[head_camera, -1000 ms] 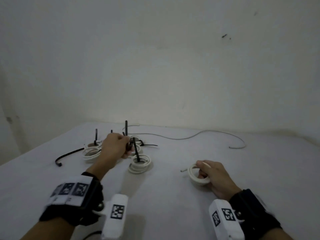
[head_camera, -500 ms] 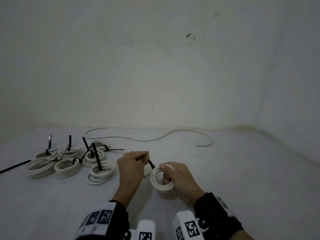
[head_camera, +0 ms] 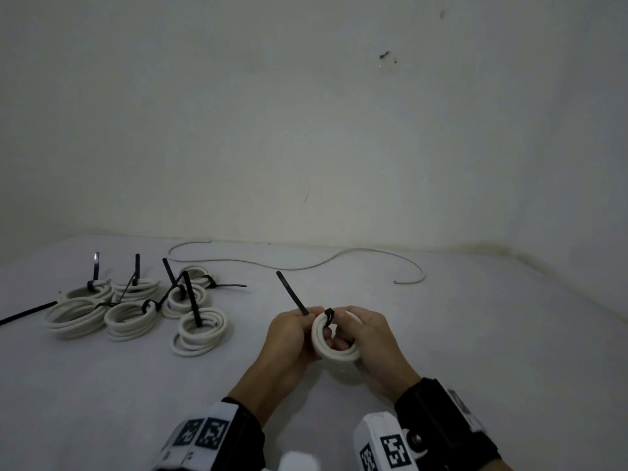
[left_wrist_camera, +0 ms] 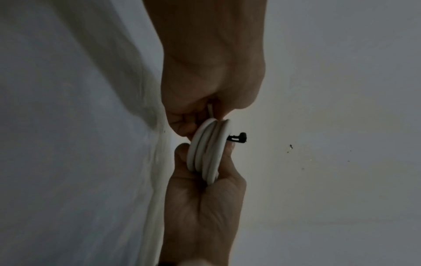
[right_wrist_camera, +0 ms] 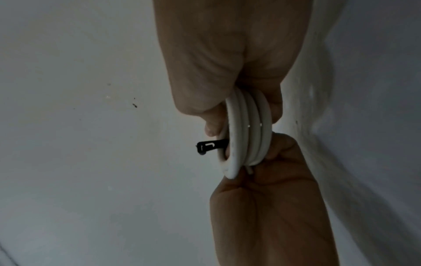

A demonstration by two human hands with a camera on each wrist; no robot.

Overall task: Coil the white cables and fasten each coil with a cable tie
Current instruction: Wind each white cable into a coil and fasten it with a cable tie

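Bare hands, banded wrists

Each wrist wears a wide black strap; the left wrist strap [head_camera: 244, 440] carries a white panel printed with square black-and-white markers, the right wrist strap [head_camera: 448, 426] a white camera block [head_camera: 384, 443] with similar markers.

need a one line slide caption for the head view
Both hands hold a white cable coil upright while the left hand feeds a black cable tie through it, beside tied coils.
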